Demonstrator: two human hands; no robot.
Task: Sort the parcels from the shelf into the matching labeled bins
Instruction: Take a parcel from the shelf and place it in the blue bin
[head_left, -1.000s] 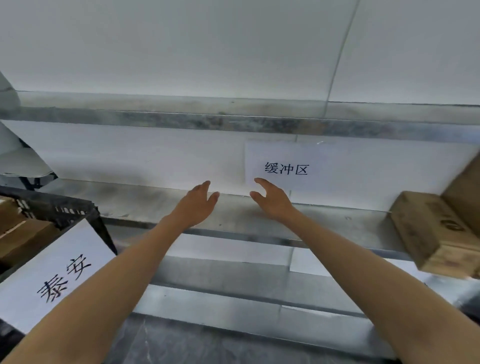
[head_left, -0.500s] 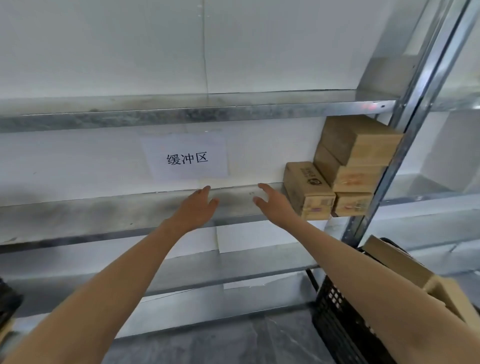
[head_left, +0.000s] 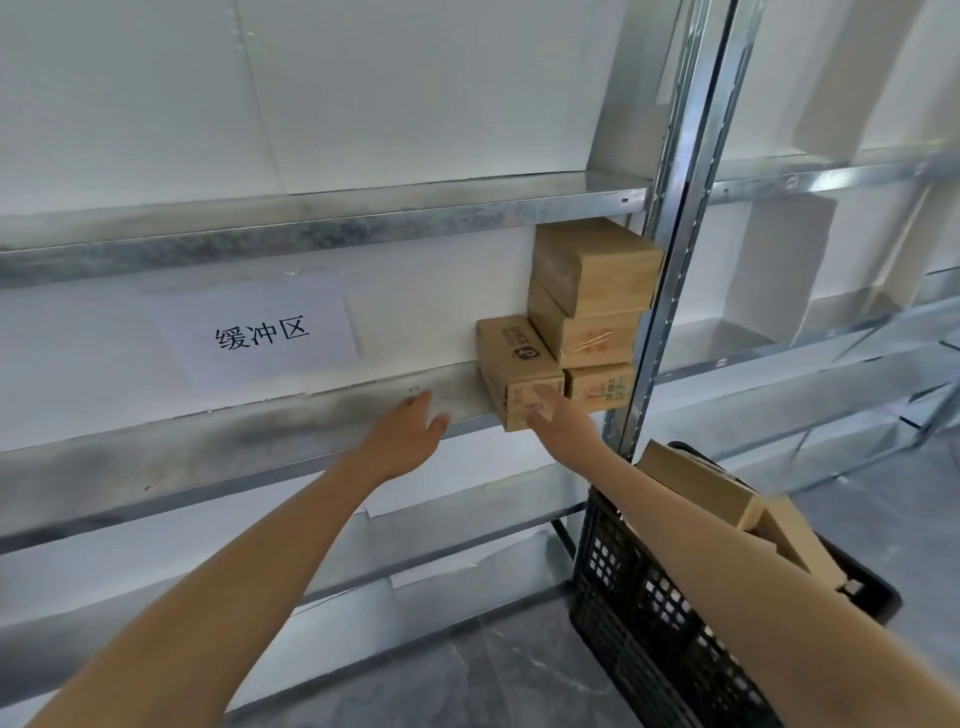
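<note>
Several brown cardboard parcels stand at the right end of the metal shelf (head_left: 218, 431). The nearest parcel (head_left: 511, 358) lies lengthwise with a printed logo on top, left of a stack of three parcels (head_left: 597, 291). My right hand (head_left: 558, 415) reaches to the front end of the nearest parcel, fingers straight and touching its face. My left hand (head_left: 410, 436) hovers open over the shelf edge, left of that parcel and apart from it. A white paper sign (head_left: 260, 332) with black characters is taped to the wall behind the shelf.
A black plastic crate (head_left: 665, 623) holding brown parcels (head_left: 717, 499) sits on the floor at lower right, under my right forearm. A metal shelf upright (head_left: 670, 249) stands just right of the stack. More shelving runs on to the right; lower shelf levels lie below.
The view has swung right, bringing the parcels and the black crate into sight. Both hands moved right along the shelf, and my right hand now reaches the nearest parcel's front.
</note>
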